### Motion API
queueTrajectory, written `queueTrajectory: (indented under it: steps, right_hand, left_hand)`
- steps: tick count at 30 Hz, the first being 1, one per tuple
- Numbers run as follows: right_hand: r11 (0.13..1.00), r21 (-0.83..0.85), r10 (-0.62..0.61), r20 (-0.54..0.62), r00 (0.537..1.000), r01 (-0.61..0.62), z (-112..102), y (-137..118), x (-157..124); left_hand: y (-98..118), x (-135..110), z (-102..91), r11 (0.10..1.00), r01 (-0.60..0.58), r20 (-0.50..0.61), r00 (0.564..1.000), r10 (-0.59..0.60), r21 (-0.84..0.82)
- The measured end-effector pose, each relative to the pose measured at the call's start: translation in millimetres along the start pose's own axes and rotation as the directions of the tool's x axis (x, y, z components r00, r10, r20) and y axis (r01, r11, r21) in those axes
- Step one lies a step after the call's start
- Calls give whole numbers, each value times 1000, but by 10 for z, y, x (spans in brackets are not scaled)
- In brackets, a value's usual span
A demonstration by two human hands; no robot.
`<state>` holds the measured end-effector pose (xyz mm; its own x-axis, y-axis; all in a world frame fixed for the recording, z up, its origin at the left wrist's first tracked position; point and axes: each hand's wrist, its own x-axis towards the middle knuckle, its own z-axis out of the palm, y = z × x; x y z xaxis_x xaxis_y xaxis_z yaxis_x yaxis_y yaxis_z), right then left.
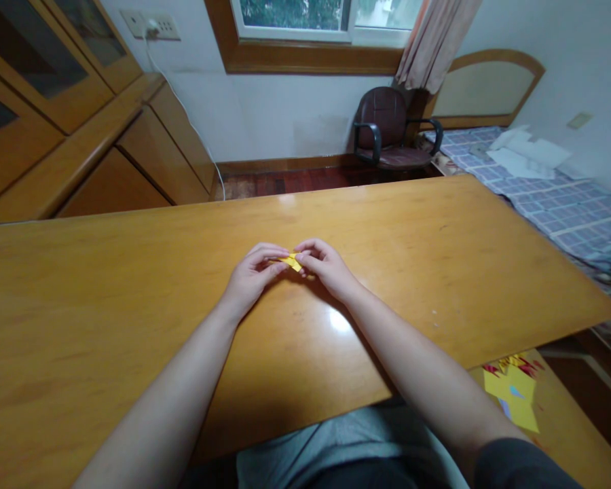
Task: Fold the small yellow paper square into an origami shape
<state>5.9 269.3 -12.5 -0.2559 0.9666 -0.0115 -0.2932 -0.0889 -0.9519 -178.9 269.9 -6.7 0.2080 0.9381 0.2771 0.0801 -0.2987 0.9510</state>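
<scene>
A small folded piece of yellow paper [294,262] is held between my two hands, just above or on the wooden table [132,292]. My left hand [254,273] pinches its left end between thumb and fingers. At the other end, my right hand [326,266] grips the paper with the thumb on top and the fingers curled behind. The fingertips cover part of the paper, so its full folded shape is hidden.
On a lower surface at the right lie yellow paper sheets [512,394] and several red and yellow folded pieces [514,365]. Beyond the table stand a brown armchair [384,122], a bed [544,183] and wooden cabinets [147,153].
</scene>
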Motion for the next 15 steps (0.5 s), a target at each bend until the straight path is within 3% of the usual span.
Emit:
queueTrajectory:
  steps: [4,8,15]
  right_hand:
    - [1000,-13,19,18,1000,-18,0,-20,-1]
    - [998,-61,-24,19,1000,25,2,-4,1]
    - [954,-213,-217,-13,976,210,-15,21,6]
  left_hand:
    - [23,-1,1,998,-27,26,999,25,61]
    - [-12,7,-5,997,-24,-15,1000,25,80]
    - [-35,0,5,991,-37,-59,997,45,128]
